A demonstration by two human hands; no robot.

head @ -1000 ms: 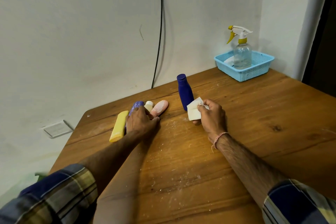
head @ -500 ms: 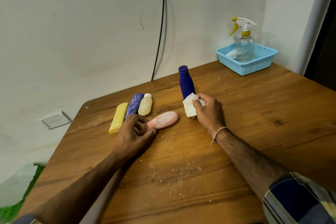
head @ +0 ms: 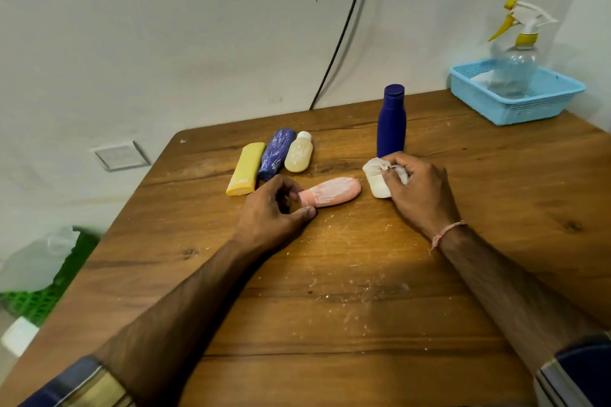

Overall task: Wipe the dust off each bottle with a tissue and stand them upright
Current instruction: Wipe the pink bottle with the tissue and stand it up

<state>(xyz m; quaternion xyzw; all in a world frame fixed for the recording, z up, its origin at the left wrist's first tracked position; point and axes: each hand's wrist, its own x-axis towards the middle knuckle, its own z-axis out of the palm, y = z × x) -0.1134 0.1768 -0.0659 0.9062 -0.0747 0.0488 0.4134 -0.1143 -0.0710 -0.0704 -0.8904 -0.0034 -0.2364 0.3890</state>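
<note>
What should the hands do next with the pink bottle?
Probably lift the pink bottle and rub it with the tissue. It lies flat, streaked with white dust; the left hand pinches its cap end, and the right hand holds the tissue beside it.

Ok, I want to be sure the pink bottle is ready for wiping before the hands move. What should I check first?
1. Tissue in hand: ok, the right hand grips it.
2. Pink bottle secured: ok, the left hand pinches its cap end.
3. Pink bottle clean and upright: not ok, it is streaked white and lying flat.
4. Dark blue bottle upright: ok, it stands behind the tissue.
5. Yellow bottle, purple bottle, cream bottle: not ok, all lie flat.
6. Clean tissue face: cannot tell.
</note>
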